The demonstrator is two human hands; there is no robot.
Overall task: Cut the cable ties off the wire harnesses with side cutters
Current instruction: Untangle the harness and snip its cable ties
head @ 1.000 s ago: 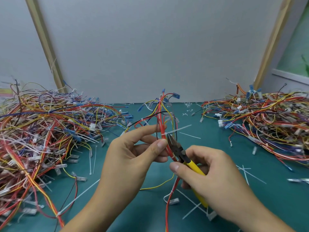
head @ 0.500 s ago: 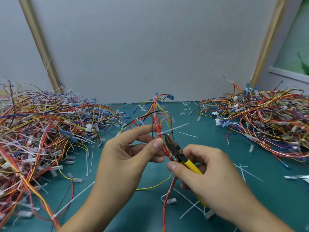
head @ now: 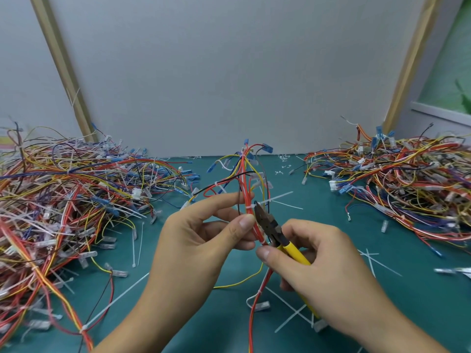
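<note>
My left hand (head: 201,240) pinches a wire harness (head: 246,179) of red, yellow and black wires, held upright above the green table between thumb and fingers. A white cable tie (head: 276,198) wraps the bundle just above my thumb, its tail sticking out to the right. My right hand (head: 323,266) grips yellow-handled side cutters (head: 274,231). Their dark jaws point up-left and sit at the tie on the bundle. The lower handles are hidden inside my palm.
A large heap of wire harnesses (head: 63,207) fills the left of the green table (head: 229,324); another heap (head: 407,184) lies at the right. Cut white ties (head: 293,312) are scattered on the mat near me. A grey wall stands behind.
The cutters' jaws have crept a little up the bundle to the white tie. Both hands keep their grips; the view has shifted only slightly.
</note>
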